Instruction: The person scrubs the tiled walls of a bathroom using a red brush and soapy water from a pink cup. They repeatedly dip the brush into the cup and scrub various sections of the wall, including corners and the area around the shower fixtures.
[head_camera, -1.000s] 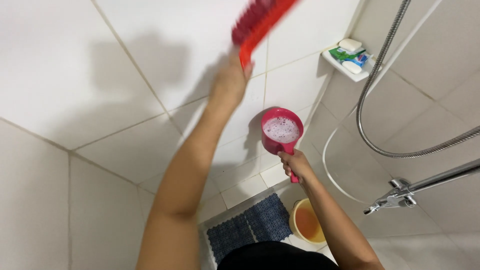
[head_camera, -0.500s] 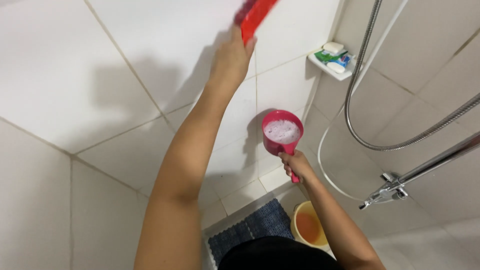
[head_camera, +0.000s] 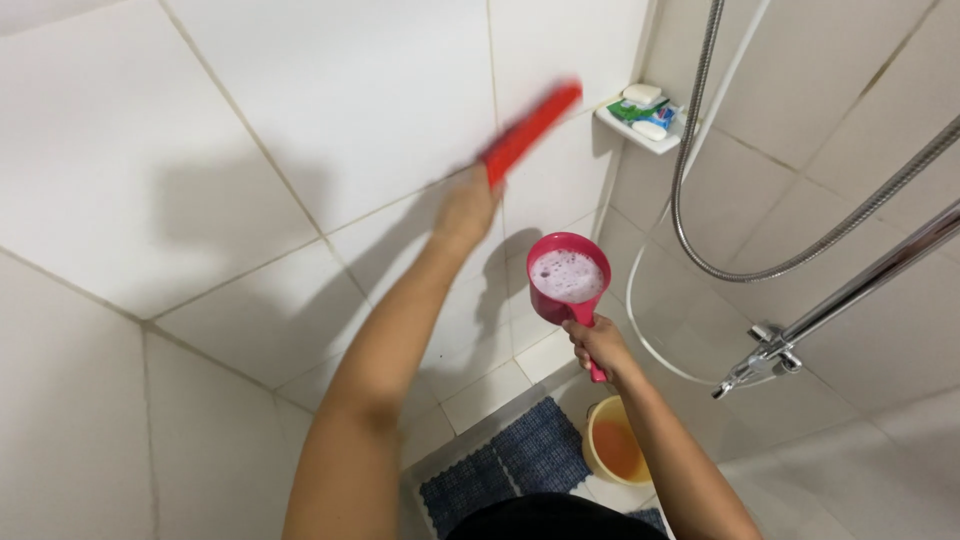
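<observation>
Gripping a red brush (head_camera: 530, 132) by its lower end, the left hand (head_camera: 465, 208) is reaching up against the white tiled wall (head_camera: 250, 150), fingers clenched round the handle. The brush is lying slantwise across the tiles, its long axis running from the hand at lower left up toward the upper right, so its far end is pointing at the corner shelf (head_camera: 640, 128). It is looking smeared with motion blur, a long flat red bar, and its bristles are not showing clearly. Lower down and to the right, the right hand (head_camera: 597, 343) is grasping the handle of a pink dipper (head_camera: 568, 283), fist closed tight on it. The dipper is sitting upright with its mouth facing up, its handle pointing down into the fist, and whitish foam is filling its bowl. It is hanging just off the wall, below the brush and apart from it. On the floor beneath, a yellow bucket (head_camera: 618, 455) is standing beside a blue mat (head_camera: 510, 465). A metal shower hose (head_camera: 760, 260) is looping down the right wall, near a chrome tap (head_camera: 770, 350).
</observation>
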